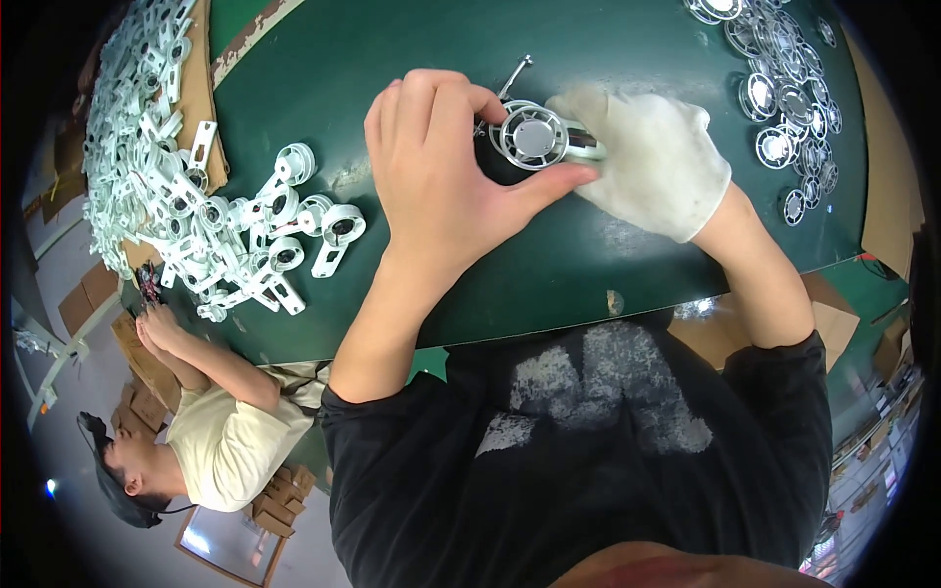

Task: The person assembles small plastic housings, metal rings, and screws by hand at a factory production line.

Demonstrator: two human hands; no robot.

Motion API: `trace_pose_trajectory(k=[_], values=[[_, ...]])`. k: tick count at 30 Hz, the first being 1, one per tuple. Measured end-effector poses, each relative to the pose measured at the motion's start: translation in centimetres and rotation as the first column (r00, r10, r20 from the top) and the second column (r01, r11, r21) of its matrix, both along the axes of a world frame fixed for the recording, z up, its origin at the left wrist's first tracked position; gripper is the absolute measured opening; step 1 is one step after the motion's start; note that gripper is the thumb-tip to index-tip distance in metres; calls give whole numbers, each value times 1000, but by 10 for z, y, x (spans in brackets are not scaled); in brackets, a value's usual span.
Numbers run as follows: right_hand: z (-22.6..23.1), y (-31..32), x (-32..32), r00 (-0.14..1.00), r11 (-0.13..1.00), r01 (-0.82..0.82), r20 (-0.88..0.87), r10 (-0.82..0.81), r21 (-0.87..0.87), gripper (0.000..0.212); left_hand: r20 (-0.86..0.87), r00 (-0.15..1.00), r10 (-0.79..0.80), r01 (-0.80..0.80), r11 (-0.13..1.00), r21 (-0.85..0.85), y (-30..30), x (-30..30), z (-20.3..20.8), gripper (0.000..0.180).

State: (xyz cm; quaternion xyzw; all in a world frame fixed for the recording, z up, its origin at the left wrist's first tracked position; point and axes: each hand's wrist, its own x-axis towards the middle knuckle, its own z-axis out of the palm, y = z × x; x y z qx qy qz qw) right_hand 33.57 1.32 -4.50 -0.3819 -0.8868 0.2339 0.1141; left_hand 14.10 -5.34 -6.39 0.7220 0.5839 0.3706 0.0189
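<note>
Between my hands, over the green table, is a pale green plastic housing (586, 151) with a round head and a slotted handle. A silver spoked round cover (534, 138) sits at its head, facing up. My bare left hand (441, 147) curls round the head, fingertips at the far left rim and thumb along the near side. My right hand (652, 157), in a white glove, closes on the handle end, its fingers partly hidden and slightly blurred. Just beyond the left fingertips, a thin metal rod (516, 76) with a small knob sticks up; its base is hidden.
Loose pale green housings (284, 230) lie on the left, beside a larger heap (147, 127) on cardboard (203, 88). Silver round covers (794, 93) are piled at the far right. A co-worker (216, 431) sits at lower left, hands at the table edge. Cardboard (892, 147) borders the right.
</note>
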Motion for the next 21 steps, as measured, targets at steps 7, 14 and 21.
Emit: trace_pose_trajectory(k=[7,14,21], values=[[7,-1,-3,999,983,-12,-40,5,-183,27,330,869,-369,442,878,-183,-1,-14,14,50],[6,1,0,998,989,-54,-21,52,-135,28,405,893,-198,308,924,-226,-7,-8,13,47],[5,0,0,999,985,-47,-33,42,-168,30,441,865,-238,382,883,-272,-6,-11,17,62]])
